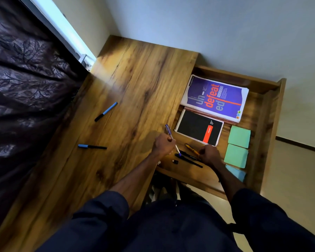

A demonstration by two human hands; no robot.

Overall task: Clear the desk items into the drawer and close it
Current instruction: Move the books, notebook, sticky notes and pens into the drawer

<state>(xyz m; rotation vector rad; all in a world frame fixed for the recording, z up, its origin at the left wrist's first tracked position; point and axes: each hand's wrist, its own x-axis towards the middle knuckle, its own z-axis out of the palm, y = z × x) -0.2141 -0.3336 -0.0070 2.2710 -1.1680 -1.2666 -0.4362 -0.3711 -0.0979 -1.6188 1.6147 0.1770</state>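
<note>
Curled round the barrel of a purple pen, my left hand grips it near mid-length. The pen stands tilted, its tip down over the near left corner of the open drawer and its cap end back over the desk. My right hand sits inside the drawer near its front edge with the fingers curled, at the end of a yellow pen and beside the black pens. I cannot tell whether it holds any of them.

Two blue markers lie on the desk, well apart. One is toward the left edge, and the other is nearer the front edge. I judge these to be the last items to clear before the drawer is shut.

The drawer holds a purple book at the back and a black notebook in front of it. Green note pads lie along the right wall.

Handling, as I judge it: pens and markers are light, stiff and smooth. They roll readily on the flat wood. I would pinch each marker across the barrel at mid-length, not at the cap, which may pull off. The purple pen should be laid flat beside the black pens, parallel to them, so nothing stands proud when the drawer closes.
</note>
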